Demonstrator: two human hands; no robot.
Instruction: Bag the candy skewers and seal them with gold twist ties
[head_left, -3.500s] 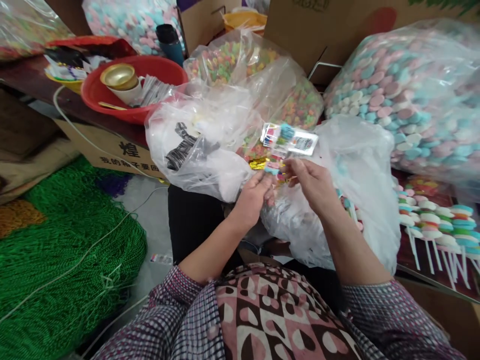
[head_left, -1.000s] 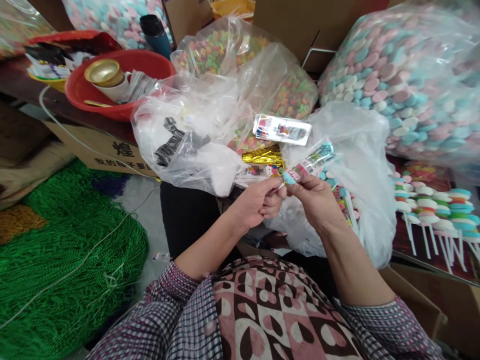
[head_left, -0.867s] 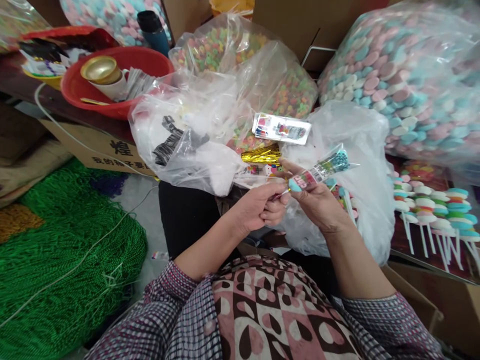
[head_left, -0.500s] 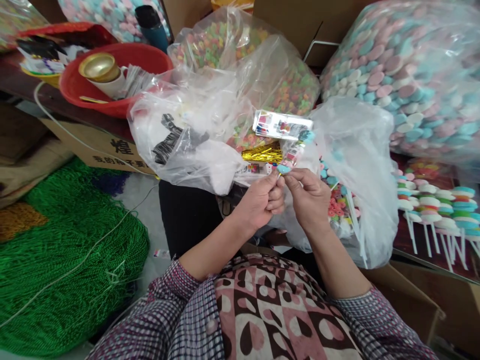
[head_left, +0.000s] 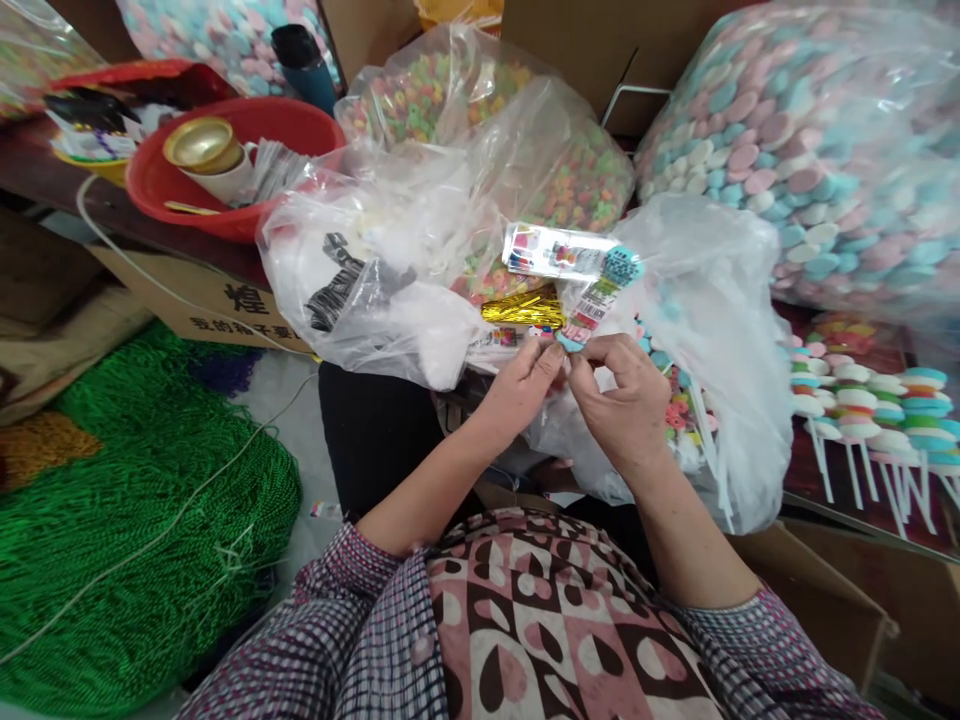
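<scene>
My left hand (head_left: 525, 390) and my right hand (head_left: 624, 400) meet in front of my lap, both in a pinch. Between them they grip the lower end of a candy skewer in a printed clear wrapper (head_left: 596, 305), whose blue top points away from me. Its gathered end is mostly covered by my fingertips. Just beyond my left hand lies a bundle of shiny gold twist ties (head_left: 521, 307). A stack of silvery printed wrappers (head_left: 559, 250) rests behind it. Beside my right hand, an open plastic bag (head_left: 739, 400) holds pink ring candies and white sticks.
Candy skewers on white sticks (head_left: 862, 400) lie at the right. Behind stand a big bag of pastel candies (head_left: 817, 150) and bags of fruit-coloured candies (head_left: 585, 180). At left are a red basin (head_left: 150, 190), a blue bottle (head_left: 311, 75) and green cord (head_left: 150, 530).
My right hand's fingers have curled and drawn slightly away from the left at the wrapper's gathered end. The wrapped skewer now shows its printed label more plainly.
</scene>
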